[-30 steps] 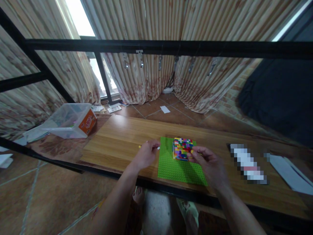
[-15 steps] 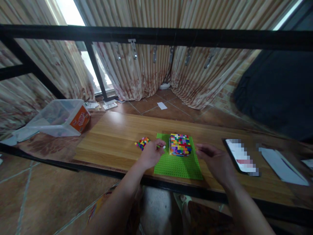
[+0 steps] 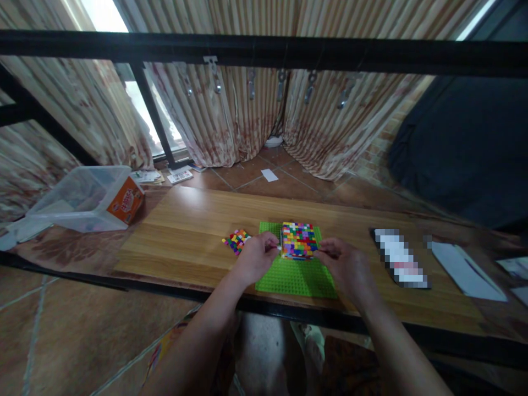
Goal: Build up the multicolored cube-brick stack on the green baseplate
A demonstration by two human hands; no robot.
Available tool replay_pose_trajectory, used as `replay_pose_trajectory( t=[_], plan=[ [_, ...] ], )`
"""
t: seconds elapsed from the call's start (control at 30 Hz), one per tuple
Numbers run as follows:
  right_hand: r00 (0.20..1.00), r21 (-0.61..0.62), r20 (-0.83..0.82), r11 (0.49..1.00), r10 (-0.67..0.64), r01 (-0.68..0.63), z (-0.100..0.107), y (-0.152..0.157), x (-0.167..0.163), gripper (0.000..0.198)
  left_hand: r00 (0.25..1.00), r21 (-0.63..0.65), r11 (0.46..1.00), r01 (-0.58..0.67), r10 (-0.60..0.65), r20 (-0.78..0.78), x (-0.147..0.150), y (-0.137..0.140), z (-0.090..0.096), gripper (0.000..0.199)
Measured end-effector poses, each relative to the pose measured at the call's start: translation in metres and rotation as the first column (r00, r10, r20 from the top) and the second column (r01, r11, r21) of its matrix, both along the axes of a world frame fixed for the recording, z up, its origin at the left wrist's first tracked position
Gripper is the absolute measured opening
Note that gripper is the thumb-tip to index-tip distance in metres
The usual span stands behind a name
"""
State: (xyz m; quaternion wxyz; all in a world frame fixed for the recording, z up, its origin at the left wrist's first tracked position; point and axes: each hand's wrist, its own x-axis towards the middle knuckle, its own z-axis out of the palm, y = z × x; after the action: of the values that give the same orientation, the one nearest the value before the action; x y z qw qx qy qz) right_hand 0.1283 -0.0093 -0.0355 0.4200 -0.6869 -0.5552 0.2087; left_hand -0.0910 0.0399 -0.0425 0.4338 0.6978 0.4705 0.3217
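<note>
A block built of many-coloured toy bricks [image 3: 299, 240] stands on a green studded baseplate [image 3: 295, 279]. At its left side, my left hand [image 3: 258, 258] is closed in a pinch on a small white brick [image 3: 279, 248]. My right hand [image 3: 348, 269] has its fingertips pressed together at the block's lower right corner, seemingly touching it; whatever is between them is hidden. Left of the baseplate lies a pile of loose coloured bricks [image 3: 236, 240], partly covered by my left hand.
The wooden board [image 3: 185, 231] bears all this. A phone with a blurred screen [image 3: 399, 258] and white papers [image 3: 466, 269] lie on the right. A clear plastic bin [image 3: 82, 201] with an orange label stands at the far left. A dark metal rail [image 3: 264, 52] crosses beyond the table.
My right hand has moved left to the block's right corner. My left hand has come slightly nearer the block's left side with the white brick. The view has shifted a little.
</note>
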Motion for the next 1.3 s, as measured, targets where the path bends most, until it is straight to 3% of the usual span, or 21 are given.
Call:
replay_pose_trajectory(
  t=[0.37,0.57,0.87,1.07,1.17,1.3],
  plan=[
    [0.999,-0.040,0.036,0.999,0.028,-0.027,-0.002,0.001,0.001,0.026,0.997,0.027,0.999,0.038,-0.040,0.066,-0.001,-0.001,0.005,0.010],
    [0.998,0.019,0.013,0.998,0.056,-0.056,-0.007,0.000,-0.002,0.028,0.994,0.021,0.999,0.025,-0.027,0.108,0.002,-0.003,0.004,0.010],
    [0.994,0.077,0.106,0.997,0.021,-0.029,-0.008,-0.005,-0.006,0.030,0.989,0.034,0.999,0.025,-0.030,0.146,0.009,-0.008,0.009,0.013],
    [0.986,0.146,0.163,0.988,0.024,-0.048,0.000,-0.010,-0.006,0.023,0.953,0.006,0.997,0.073,-0.072,0.296,0.020,-0.014,0.009,0.014],
    [0.995,0.201,0.091,0.978,0.031,-0.049,0.010,-0.016,-0.011,0.025,0.934,-0.021,0.997,0.071,-0.060,0.353,0.027,-0.016,0.013,0.015],
    [0.981,0.132,-0.109,0.980,0.162,-0.147,0.018,-0.019,-0.020,0.025,0.879,-0.069,0.991,0.111,-0.066,0.472,0.035,-0.017,0.018,0.017]
  ],
)
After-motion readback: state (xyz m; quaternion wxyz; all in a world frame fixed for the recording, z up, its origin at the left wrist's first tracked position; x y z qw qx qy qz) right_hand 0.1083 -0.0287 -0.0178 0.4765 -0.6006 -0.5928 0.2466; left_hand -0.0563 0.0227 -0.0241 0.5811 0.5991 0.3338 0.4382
